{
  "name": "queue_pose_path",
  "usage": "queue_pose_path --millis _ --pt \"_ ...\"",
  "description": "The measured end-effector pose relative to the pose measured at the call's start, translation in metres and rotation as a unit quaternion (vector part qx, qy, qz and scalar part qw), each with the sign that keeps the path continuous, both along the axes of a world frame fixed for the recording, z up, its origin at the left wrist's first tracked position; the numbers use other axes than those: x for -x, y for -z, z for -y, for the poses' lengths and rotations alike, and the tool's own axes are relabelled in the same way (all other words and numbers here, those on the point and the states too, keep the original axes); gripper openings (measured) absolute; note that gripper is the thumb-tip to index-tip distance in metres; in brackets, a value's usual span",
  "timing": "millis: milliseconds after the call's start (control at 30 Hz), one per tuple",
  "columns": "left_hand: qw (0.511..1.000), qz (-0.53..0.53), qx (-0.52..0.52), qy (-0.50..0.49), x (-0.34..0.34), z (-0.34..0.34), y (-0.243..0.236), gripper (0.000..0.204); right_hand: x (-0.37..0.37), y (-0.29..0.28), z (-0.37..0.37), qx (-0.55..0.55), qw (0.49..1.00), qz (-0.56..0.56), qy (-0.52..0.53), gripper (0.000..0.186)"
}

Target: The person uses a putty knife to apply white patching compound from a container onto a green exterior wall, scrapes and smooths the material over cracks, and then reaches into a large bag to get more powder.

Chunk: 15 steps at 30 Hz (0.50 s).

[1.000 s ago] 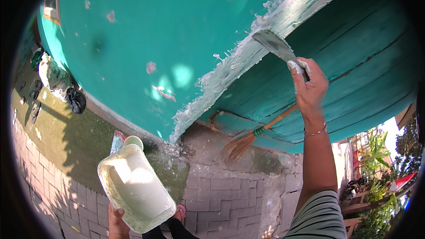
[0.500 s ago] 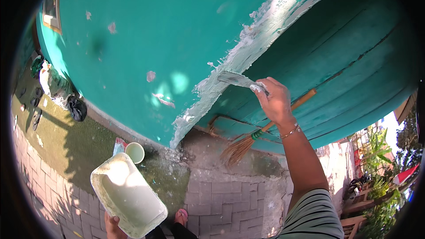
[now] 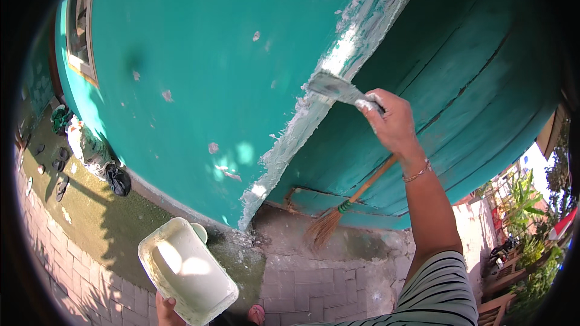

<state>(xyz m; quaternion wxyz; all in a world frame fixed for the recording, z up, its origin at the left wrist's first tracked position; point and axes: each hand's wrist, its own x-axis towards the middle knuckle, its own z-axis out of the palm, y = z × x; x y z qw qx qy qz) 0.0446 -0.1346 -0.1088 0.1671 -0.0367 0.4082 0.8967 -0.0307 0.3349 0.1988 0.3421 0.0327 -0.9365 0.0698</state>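
My right hand (image 3: 391, 119) is closed round the handle of a putty knife (image 3: 336, 87), its fingers smeared white. The knife's broad blade lies at the wall corner, over a rough band of white putty (image 3: 284, 145) that runs down the edge of the green wall (image 3: 199, 42). Low on the left, my left hand (image 3: 168, 310) grips the side of a white plastic tub (image 3: 202, 290), thumb on the rim. The tub is tilted, and pale, sunlit material shows inside it.
A straw broom (image 3: 329, 224) leans on the shaded wall right of the corner. Behind the tub, a pale cup (image 3: 200, 232) is partly hidden. Bags (image 3: 90, 148) and footwear (image 3: 62, 188) lie far left. Paving (image 3: 314, 293) is underfoot, with plants (image 3: 524, 196) at right.
My right hand has slid the putty knife higher up along the corner band. The view has shifted, and the tub now covers more of the cup.
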Motion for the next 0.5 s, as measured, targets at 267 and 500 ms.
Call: queue_pose_path --millis 267,500 --pt "1.000 -0.028 0.008 -0.012 -0.009 0.021 -0.024 0.072 0.013 -0.026 -0.009 -0.065 0.996 0.008 0.066 0.016" --pt "0.997 -0.027 0.037 -0.058 -0.021 0.023 -0.041 0.070 0.021 -0.174 -0.027 -0.049 0.978 -0.192 0.070 0.022"
